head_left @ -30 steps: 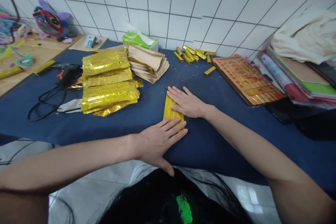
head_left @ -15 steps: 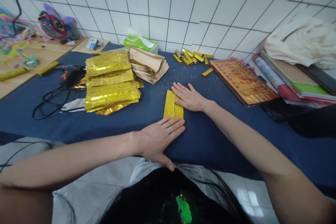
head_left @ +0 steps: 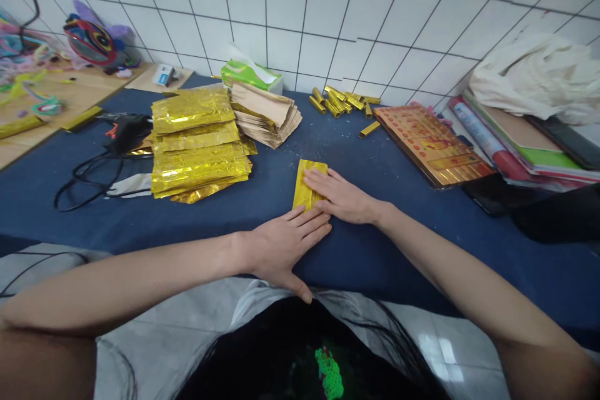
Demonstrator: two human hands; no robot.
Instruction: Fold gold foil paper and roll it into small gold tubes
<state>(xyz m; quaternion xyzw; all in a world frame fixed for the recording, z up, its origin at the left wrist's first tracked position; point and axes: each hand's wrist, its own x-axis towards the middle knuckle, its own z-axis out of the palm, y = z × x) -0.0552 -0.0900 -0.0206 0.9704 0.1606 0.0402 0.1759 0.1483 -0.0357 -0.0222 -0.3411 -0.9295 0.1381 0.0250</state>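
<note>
A folded strip of gold foil paper (head_left: 302, 182) lies flat on the blue tablecloth in front of me. My left hand (head_left: 285, 242) rests flat across its near end, fingers stretched out and thumb spread toward my body. My right hand (head_left: 344, 197) lies on the strip's right side, its fingers extended over the gold surface. Both hands are open, and their fingertips almost meet near the lower right of the strip. The near end of the paper is covered by my left fingers.
Left of the strip lies a stack of gold foil sheets (head_left: 197, 159), with brown paper sheets (head_left: 267, 111) behind. A black glue gun (head_left: 126, 132) and its cable lie farther left. Small gold rolls (head_left: 335, 100) sit by the tiled wall; an orange printed pack (head_left: 431, 144) lies right.
My right hand has slid down and slightly left along the strip, uncovering its far right corner. My left hand has stayed in place.
</note>
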